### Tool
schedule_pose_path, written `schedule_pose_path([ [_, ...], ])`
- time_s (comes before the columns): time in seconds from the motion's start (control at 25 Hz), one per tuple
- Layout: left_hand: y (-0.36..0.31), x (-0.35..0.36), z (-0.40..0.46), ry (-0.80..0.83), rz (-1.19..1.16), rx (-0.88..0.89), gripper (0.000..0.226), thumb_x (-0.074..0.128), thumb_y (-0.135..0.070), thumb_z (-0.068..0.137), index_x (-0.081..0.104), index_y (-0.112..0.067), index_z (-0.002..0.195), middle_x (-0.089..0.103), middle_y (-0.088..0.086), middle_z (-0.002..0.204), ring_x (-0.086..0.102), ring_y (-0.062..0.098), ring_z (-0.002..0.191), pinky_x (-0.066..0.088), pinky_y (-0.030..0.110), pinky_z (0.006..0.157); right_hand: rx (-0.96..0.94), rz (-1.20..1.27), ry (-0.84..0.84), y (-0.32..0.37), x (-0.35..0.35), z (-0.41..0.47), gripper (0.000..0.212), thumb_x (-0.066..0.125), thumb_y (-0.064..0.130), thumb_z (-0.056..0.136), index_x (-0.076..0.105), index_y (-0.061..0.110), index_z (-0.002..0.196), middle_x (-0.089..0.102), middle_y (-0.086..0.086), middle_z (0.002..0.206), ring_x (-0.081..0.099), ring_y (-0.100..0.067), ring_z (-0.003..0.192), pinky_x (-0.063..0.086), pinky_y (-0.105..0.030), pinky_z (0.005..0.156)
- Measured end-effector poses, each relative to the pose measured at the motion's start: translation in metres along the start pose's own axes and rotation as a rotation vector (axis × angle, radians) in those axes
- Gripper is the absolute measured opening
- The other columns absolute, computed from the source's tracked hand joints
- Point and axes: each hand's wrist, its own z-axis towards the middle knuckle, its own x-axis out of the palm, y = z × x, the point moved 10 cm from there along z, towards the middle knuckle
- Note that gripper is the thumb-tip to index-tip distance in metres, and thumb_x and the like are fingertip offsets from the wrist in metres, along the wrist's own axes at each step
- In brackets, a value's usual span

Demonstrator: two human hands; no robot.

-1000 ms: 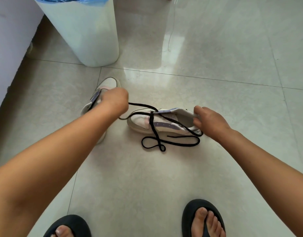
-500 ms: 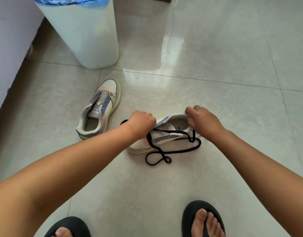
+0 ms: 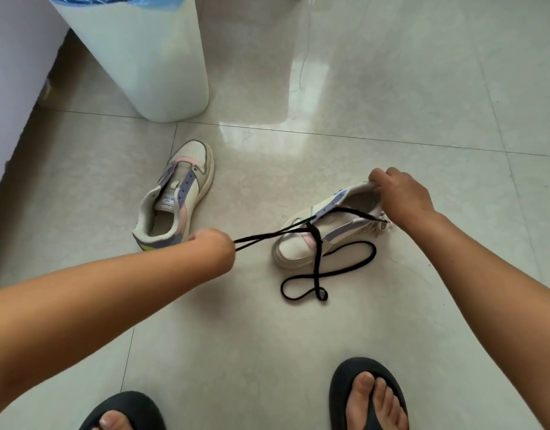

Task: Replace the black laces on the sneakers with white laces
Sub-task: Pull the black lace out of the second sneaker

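At far left an unlaced sneaker (image 3: 177, 197) lies alone. The left hand (image 3: 213, 246), apparently fisted, grips the taut black lace (image 3: 317, 259), whose slack loops on the floor. The right hand (image 3: 400, 197) pinches the laced sneaker (image 3: 298, 246) at its heel.

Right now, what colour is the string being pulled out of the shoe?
Black. The lace shows best in the head view, stretched from the sneaker to the left hand.

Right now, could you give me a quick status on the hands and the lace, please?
Left hand pulling black lace taut. Right hand gripping laced sneaker at heel. Other sneaker unlaced. Nothing obstructing.
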Motion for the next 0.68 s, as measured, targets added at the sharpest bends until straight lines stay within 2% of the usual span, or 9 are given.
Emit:
schedule_pose_path([
  [0.08, -0.004, 0.016, -0.01, 0.032, 0.0, 0.021, 0.038, 0.04, -0.013, 0.096, 0.049, -0.012, 0.133, 0.053, 0.005, 0.131, 0.054, 0.026, 0.119, 0.045, 0.032, 0.096, -0.023, 0.005, -0.009, -0.002, 0.004, 0.0, 0.03, 0.049, 0.001, 0.089, 0.052, 0.011, 0.117, 0.05, -0.016, 0.105, 0.048, -0.033, 0.094, 0.034, -0.034, 0.061],
  [0.12, -0.013, 0.01, -0.014, -0.008, -0.043, 0.068, 0.036, 0.04, -0.012, 0.096, 0.051, -0.011, 0.131, 0.054, 0.006, 0.13, 0.055, 0.026, 0.118, 0.045, 0.031, 0.093, -0.04, 0.014, -0.021, 0.0, 0.006, -0.001, 0.03, 0.049, 0.001, 0.089, 0.052, 0.01, 0.117, 0.05, -0.016, 0.105, 0.048, -0.033, 0.093, 0.034, -0.034, 0.06],
  [0.2, -0.026, -0.032, -0.021, -0.208, -0.202, 0.131, 0.03, 0.041, -0.015, 0.097, 0.056, -0.009, 0.122, 0.057, 0.01, 0.125, 0.057, 0.029, 0.114, 0.045, 0.032, 0.084, -0.058, 0.049, -0.067, 0.007, 0.007, -0.001, 0.031, 0.05, -0.001, 0.088, 0.053, 0.008, 0.118, 0.05, -0.018, 0.105, 0.047, -0.034, 0.093, 0.035, -0.034, 0.059],
  [0.28, -0.033, -0.081, -0.023, -0.475, -0.4, 0.153, 0.028, 0.04, -0.025, 0.098, 0.057, -0.008, 0.113, 0.058, 0.011, 0.117, 0.057, 0.03, 0.108, 0.043, 0.034, 0.075, -0.055, 0.089, -0.09, 0.012, 0.009, -0.001, 0.032, 0.048, -0.003, 0.088, 0.054, 0.007, 0.118, 0.05, -0.018, 0.106, 0.045, -0.035, 0.094, 0.04, -0.036, 0.059],
  [0.36, -0.049, -0.104, -0.022, -0.606, -0.505, 0.23, 0.032, 0.041, -0.034, 0.098, 0.054, -0.009, 0.113, 0.055, 0.009, 0.113, 0.054, 0.029, 0.106, 0.041, 0.035, 0.072, -0.059, 0.124, -0.089, 0.017, 0.013, -0.003, 0.032, 0.048, -0.003, 0.088, 0.055, 0.007, 0.118, 0.05, -0.018, 0.107, 0.045, -0.035, 0.095, 0.045, -0.039, 0.061],
  [0.52, -0.061, -0.104, -0.012, -0.604, -0.493, 0.331, 0.022, 0.05, -0.029, 0.096, 0.056, -0.011, 0.107, 0.058, 0.007, 0.11, 0.056, 0.026, 0.103, 0.039, 0.032, 0.07, -0.096, 0.162, -0.1, 0.022, 0.011, 0.0, 0.032, 0.048, -0.001, 0.089, 0.057, 0.009, 0.118, 0.051, -0.018, 0.107, 0.046, -0.036, 0.096, 0.049, -0.043, 0.065],
  [0.6, -0.045, -0.1, -0.011, -0.615, -0.443, 0.288, 0.017, 0.052, -0.025, 0.095, 0.059, -0.012, 0.104, 0.061, 0.007, 0.109, 0.057, 0.027, 0.104, 0.04, 0.032, 0.071, -0.089, 0.227, -0.105, 0.018, 0.009, 0.0, 0.031, 0.047, 0.004, 0.091, 0.059, 0.013, 0.119, 0.052, -0.017, 0.107, 0.047, -0.035, 0.097, 0.049, -0.043, 0.069],
  [0.68, -0.026, -0.083, -0.008, -0.517, -0.385, 0.187, 0.02, 0.053, -0.024, 0.094, 0.06, -0.012, 0.108, 0.061, 0.008, 0.113, 0.057, 0.029, 0.106, 0.039, 0.03, 0.072, -0.044, 0.314, -0.112, 0.011, 0.009, -0.001, 0.031, 0.047, 0.007, 0.092, 0.06, 0.015, 0.118, 0.051, -0.016, 0.107, 0.046, -0.033, 0.1, 0.047, -0.039, 0.072],
])
